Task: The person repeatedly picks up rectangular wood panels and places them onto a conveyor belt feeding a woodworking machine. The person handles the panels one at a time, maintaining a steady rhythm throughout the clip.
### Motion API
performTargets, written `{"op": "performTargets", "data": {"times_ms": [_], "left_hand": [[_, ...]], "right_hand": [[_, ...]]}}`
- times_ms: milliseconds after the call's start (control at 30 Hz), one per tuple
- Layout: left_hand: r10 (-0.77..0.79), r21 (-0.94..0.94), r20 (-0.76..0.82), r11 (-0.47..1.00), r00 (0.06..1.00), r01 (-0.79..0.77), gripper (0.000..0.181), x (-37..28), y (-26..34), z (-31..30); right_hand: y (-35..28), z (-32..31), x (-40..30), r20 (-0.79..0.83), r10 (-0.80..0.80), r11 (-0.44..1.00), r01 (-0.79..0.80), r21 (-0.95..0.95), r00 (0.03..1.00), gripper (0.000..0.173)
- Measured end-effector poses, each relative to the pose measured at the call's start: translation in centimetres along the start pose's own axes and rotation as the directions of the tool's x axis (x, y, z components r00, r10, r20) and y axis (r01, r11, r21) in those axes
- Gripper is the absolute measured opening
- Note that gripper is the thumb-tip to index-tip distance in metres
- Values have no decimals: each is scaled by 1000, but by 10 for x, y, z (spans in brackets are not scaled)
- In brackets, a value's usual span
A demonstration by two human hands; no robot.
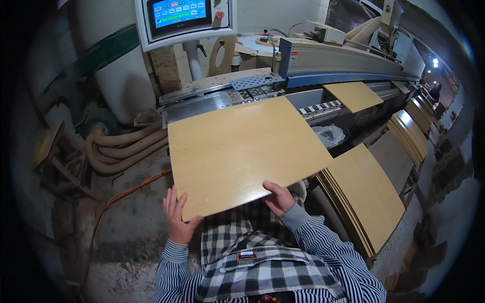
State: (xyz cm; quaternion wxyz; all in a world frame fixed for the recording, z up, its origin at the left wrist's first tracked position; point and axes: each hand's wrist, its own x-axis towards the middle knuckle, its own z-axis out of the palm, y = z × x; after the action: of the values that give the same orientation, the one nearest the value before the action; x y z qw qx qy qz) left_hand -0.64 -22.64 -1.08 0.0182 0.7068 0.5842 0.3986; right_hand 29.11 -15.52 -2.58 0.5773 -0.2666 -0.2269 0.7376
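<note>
A light wood-grain panel [246, 147] lies flat before me, its far edge over the metal infeed table [201, 108] of an edge-banding machine. My left hand [180, 219] is at the panel's near left corner, thumb along the front edge and fingers up the left side. On the front edge, right of the middle, my right hand [279, 199] grips the panel, thumb on top and fingers hidden beneath. Another wood-grain panel [353, 96] sits farther along the machine's conveyor track [320, 108].
A stack of panels [363, 197] stands at my right, with more stacked panels [409, 134] beyond. The control screen [180, 13] hangs ahead, with a red stop button [219, 14]. Ribbed hoses [125, 151] and an orange cable [130, 193] lie left. A person [435, 92] is far off.
</note>
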Motion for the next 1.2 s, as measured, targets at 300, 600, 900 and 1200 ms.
{"op": "performTargets", "data": {"times_ms": [300, 600, 900, 1200], "left_hand": [[-73, 63, -153, 995, 985, 84, 71, 67, -73, 16], [-71, 127, -202, 987, 977, 98, 74, 86, -84, 27], [-36, 4, -151, 999, 988, 37, 68, 85, -88, 21], [-8, -30, -162, 1000, 987, 3, 70, 82, -93, 29]], "right_hand": [[-1, 51, 105, -52, 175, 941, -182, -284, 983, 38], [-6, 65, 118, -223, 159, 869, -243, -430, 962, 57], [-29, -79, 29, -243, 116, 631, -260, -731, 963, 31], [-36, -125, -56, -523, -233, 780, -163, -604, 820, 22]]}}
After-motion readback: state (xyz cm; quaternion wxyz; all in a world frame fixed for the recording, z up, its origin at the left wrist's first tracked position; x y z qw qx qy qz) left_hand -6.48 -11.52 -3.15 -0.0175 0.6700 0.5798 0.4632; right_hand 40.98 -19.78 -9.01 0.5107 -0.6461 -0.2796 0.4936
